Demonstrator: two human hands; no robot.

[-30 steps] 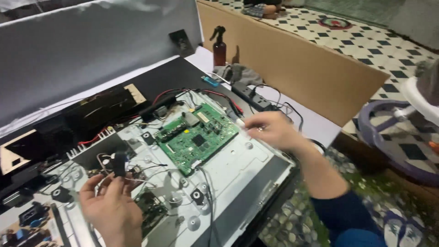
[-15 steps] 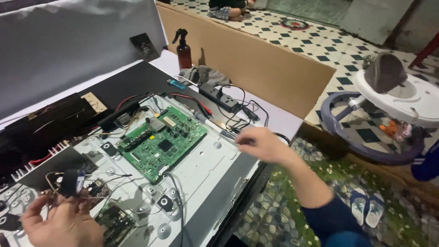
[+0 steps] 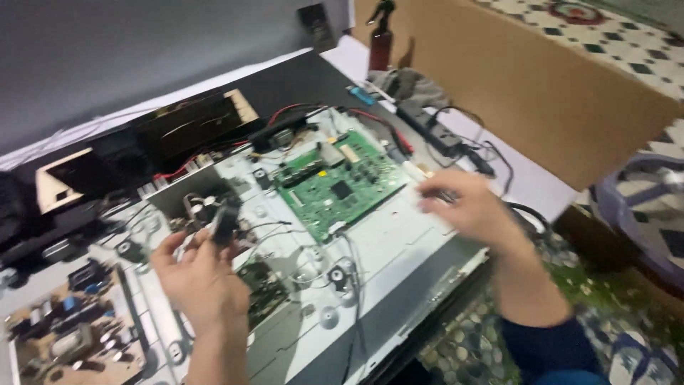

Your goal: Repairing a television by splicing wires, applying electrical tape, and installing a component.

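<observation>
Blurring hides much of the detail. Left hand (image 3: 203, 274) pinches a small black component (image 3: 224, 222) between thumb and fingertips, above the grey metal chassis (image 3: 399, 249); what the part is cannot be told. Beyond those fingers lies the green circuit board (image 3: 338, 184). Right hand (image 3: 467, 207) hovers just right of the board, fingers curled narrow around something thin, smeared by motion. Since half a second ago, the left hand has risen toward the board.
</observation>
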